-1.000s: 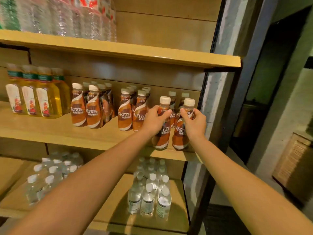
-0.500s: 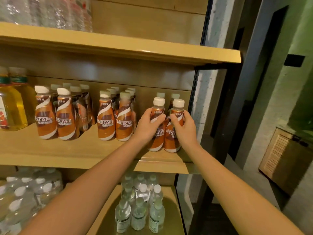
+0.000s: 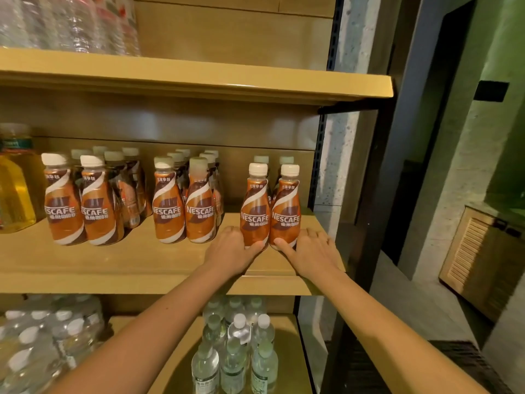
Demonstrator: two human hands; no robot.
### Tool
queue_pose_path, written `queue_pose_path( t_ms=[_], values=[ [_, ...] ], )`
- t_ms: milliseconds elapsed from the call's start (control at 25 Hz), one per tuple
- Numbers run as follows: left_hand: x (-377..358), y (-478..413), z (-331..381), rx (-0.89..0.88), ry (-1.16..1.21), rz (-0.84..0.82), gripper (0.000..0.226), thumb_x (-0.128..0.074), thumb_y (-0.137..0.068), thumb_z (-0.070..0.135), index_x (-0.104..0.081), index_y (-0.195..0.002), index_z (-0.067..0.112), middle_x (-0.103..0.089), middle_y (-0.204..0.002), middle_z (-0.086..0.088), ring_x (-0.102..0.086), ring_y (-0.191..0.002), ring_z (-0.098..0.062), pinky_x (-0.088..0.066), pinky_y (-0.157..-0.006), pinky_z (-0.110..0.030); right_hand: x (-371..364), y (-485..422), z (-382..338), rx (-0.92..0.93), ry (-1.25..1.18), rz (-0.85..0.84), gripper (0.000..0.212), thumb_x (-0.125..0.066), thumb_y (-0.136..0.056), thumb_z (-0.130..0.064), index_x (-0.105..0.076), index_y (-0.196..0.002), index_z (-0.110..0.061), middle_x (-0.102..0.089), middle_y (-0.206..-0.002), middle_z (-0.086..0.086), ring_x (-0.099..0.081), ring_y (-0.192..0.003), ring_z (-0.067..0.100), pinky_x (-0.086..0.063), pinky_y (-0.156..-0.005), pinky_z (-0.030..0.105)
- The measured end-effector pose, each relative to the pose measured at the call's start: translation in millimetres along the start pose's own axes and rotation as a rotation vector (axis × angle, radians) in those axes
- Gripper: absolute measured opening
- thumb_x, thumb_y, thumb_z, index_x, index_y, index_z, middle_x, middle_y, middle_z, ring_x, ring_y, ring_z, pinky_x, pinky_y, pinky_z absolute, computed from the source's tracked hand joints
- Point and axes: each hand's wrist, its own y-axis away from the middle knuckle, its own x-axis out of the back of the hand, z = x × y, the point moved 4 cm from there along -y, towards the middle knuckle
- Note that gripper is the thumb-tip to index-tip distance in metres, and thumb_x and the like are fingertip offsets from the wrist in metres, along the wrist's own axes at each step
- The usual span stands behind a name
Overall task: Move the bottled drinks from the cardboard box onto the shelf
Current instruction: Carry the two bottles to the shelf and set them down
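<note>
Two brown Nescafe bottles with white caps stand upright side by side at the right end of the middle shelf [image 3: 142, 263]. My left hand [image 3: 231, 250] holds the base of the left bottle [image 3: 255, 211], thumb across its front. My right hand [image 3: 308, 250] holds the base of the right bottle [image 3: 286, 214] the same way. Two more bottles stand just behind them. The cardboard box is out of view.
Two groups of Nescafe bottles [image 3: 181, 206] stand further left on the same shelf, beside a yellow drink bottle [image 3: 14, 191]. Clear water bottles [image 3: 235, 356] fill the lower shelf and more sit on the top shelf [image 3: 199, 83]. A dark upright post [image 3: 375, 172] bounds the shelf's right side.
Both hands have slid down from the bottles' upper bodies to their bases. The two bottles now stand on the shelf board, and the view has shifted right.
</note>
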Motion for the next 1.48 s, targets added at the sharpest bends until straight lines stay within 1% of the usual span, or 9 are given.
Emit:
queue_pose_path(
  t_ms=[160, 440, 600, 840, 1000, 1080, 1240, 1360, 1480],
  values=[
    [-7.2, -21.6, 1.1, 0.052, -0.007, -0.002, 0.061, -0.043, -0.077, 0.071, -0.062, -0.090, 0.014, -0.065, -0.094, -0.006, -0.060, -0.086, -0.023, -0.053, -0.078, -0.042, -8.8, -22.1, 2.9, -0.047, -0.018, -0.094, 0.078, -0.026, -0.088, -0.069, -0.043, -0.134, -0.008, -0.047, -0.138, 0.015, -0.042, -0.128, 0.031, -0.034, -0.103, 0.044],
    [-18.9, -44.2, -3.3, 0.144, -0.031, 0.003, 0.054, -0.048, -0.084, 0.061, -0.063, -0.090, 0.010, -0.064, -0.096, -0.008, -0.060, -0.089, -0.022, -0.051, -0.081, -0.039, -21.6, -53.1, 4.2, -0.064, -0.066, -0.191, 0.083, -0.025, -0.088, -0.069, -0.031, -0.143, -0.007, -0.034, -0.149, 0.015, -0.031, -0.137, 0.033, -0.024, -0.112, 0.049],
    [-20.8, -53.9, -3.7, 0.146, -0.078, -0.009, 0.054, -0.047, -0.088, 0.058, -0.058, -0.109, 0.009, -0.059, -0.111, -0.010, -0.057, -0.103, -0.024, -0.047, -0.088, -0.035, -30.4, -65.8, 6.4, -0.062, -0.087, -0.219, 0.082, -0.025, -0.087, -0.070, -0.029, -0.145, -0.011, -0.031, -0.151, 0.014, -0.028, -0.139, 0.032, -0.017, -0.115, 0.053],
    [-25.4, -62.2, -5.9, 0.179, -0.119, -0.053, 0.069, -0.039, -0.088, 0.062, -0.046, -0.128, 0.007, -0.053, -0.129, -0.013, -0.049, -0.120, -0.027, -0.039, -0.103, -0.039, -36.0, -71.5, 7.9, -0.048, -0.112, -0.255, 0.087, -0.023, -0.086, -0.072, -0.017, -0.149, -0.013, -0.021, -0.156, 0.013, -0.019, -0.144, 0.032, -0.013, -0.117, 0.052],
    [-2.8, -37.7, 6.4, 0.179, -0.117, -0.093, 0.080, -0.041, -0.088, 0.062, -0.033, -0.140, 0.003, -0.041, -0.143, -0.016, -0.040, -0.131, -0.030, -0.035, -0.108, -0.040, -17.5, -54.5, 7.6, -0.066, -0.148, -0.243, 0.098, -0.039, -0.081, -0.073, -0.010, -0.150, -0.010, -0.017, -0.157, 0.015, -0.018, -0.144, 0.032, -0.015, -0.118, 0.047],
    [13.3, -10.1, 18.2, 0.123, -0.139, -0.125, 0.076, -0.043, -0.089, 0.059, -0.033, -0.140, 0.003, -0.040, -0.144, -0.015, -0.039, -0.132, -0.029, -0.035, -0.108, -0.039, -3.7, -32.7, 1.7, -0.016, -0.156, -0.217, 0.092, -0.049, -0.082, -0.066, -0.015, -0.149, -0.014, -0.023, -0.155, 0.013, -0.023, -0.143, 0.031, -0.021, -0.117, 0.046],
    [52.5, 54.0, 54.9, -0.083, -0.182, -0.155, 0.075, -0.045, -0.089, 0.057, -0.030, -0.143, 0.007, -0.037, -0.148, -0.012, -0.037, -0.133, -0.028, -0.034, -0.107, -0.037, 50.8, 36.3, -22.2, 0.255, -0.309, -0.238, 0.070, -0.061, -0.082, -0.051, -0.035, -0.140, -0.022, -0.046, -0.142, 0.004, -0.044, -0.130, 0.025, -0.037, -0.108, 0.043],
    [82.0, 97.7, 101.7, -0.291, -0.184, -0.017, 0.067, -0.051, -0.089, 0.049, -0.032, -0.142, 0.011, -0.041, -0.145, -0.010, -0.041, -0.131, -0.025, -0.037, -0.102, -0.035, 116.3, 92.6, -16.0, 0.353, -0.355, -0.128, 0.072, -0.061, -0.088, -0.036, -0.023, -0.148, -0.020, -0.042, -0.147, 0.002, -0.041, -0.132, 0.017, -0.032, -0.107, 0.026],
    [82.2, 131.9, 165.8, -0.480, -0.043, 0.071, 0.067, -0.054, -0.090, 0.042, -0.029, -0.145, 0.014, -0.037, -0.148, -0.006, -0.036, -0.135, -0.021, -0.034, -0.106, -0.033, 179.5, 137.5, 25.5, 0.287, -0.255, 0.106, 0.074, -0.057, -0.091, -0.036, -0.015, -0.150, -0.017, -0.036, -0.151, 0.005, -0.036, -0.137, 0.018, -0.030, -0.109, 0.031]
  ],
)
